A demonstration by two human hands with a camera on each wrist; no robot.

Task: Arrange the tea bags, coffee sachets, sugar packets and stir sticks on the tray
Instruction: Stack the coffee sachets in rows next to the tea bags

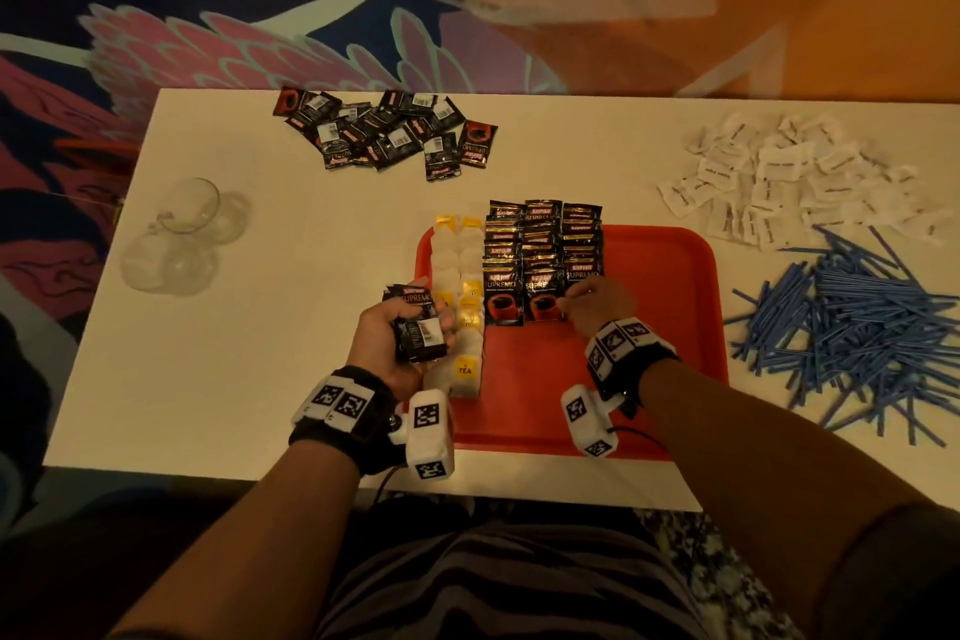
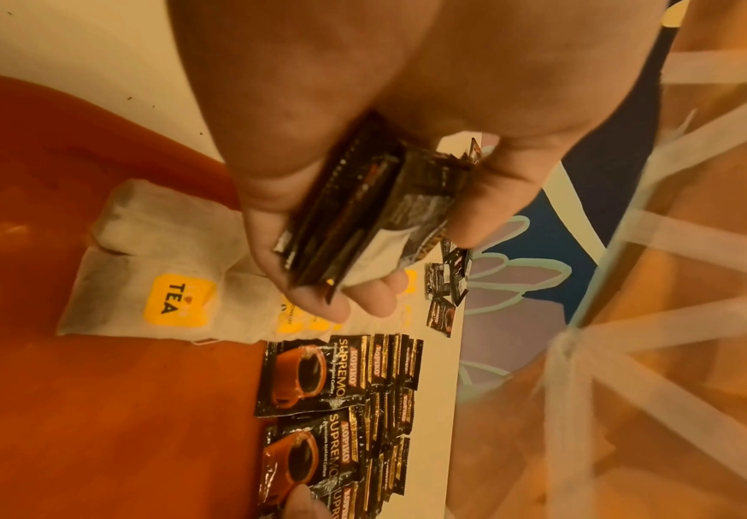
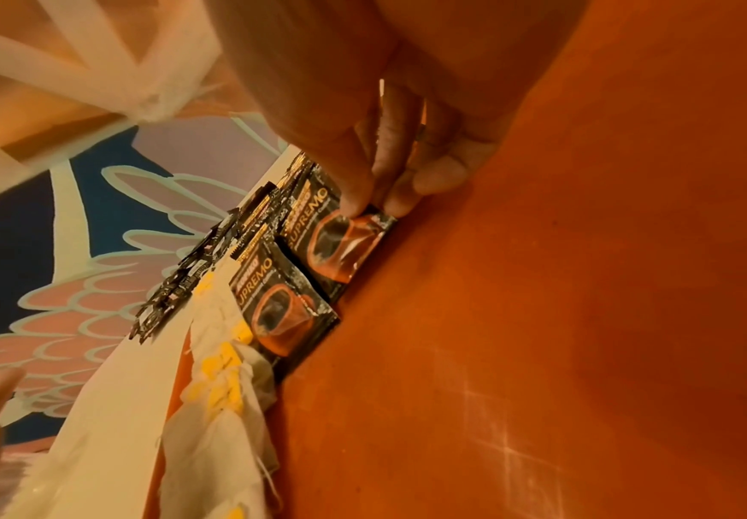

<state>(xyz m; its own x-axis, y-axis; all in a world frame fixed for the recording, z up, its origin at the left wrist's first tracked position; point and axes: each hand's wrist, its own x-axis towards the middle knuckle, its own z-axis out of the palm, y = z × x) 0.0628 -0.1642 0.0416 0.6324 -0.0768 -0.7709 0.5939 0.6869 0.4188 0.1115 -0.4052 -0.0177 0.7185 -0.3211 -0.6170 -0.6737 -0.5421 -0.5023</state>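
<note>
A red tray (image 1: 649,276) lies on the white table (image 1: 260,327). Two columns of tea bags (image 1: 460,286) fill its left side. Beside them, black coffee sachets (image 1: 543,255) overlap in three columns. My left hand (image 1: 415,312) hovers over the tray's left edge and grips a stack of coffee sachets (image 1: 422,343); the left wrist view shows that stack (image 2: 363,210) in my left hand (image 2: 389,260). My right hand (image 1: 569,308) is down on the tray. Its thumb and finger (image 3: 374,207) pinch the near corner of a front sachet (image 3: 349,245) that lies flat.
Loose coffee sachets (image 1: 387,135) are piled at the table's back. White sugar packets (image 1: 779,177) lie at the back right, with a heap of blue stir sticks (image 1: 857,322) in front of them. Clear glass cups (image 1: 182,234) stand at the left. The tray's right half is bare.
</note>
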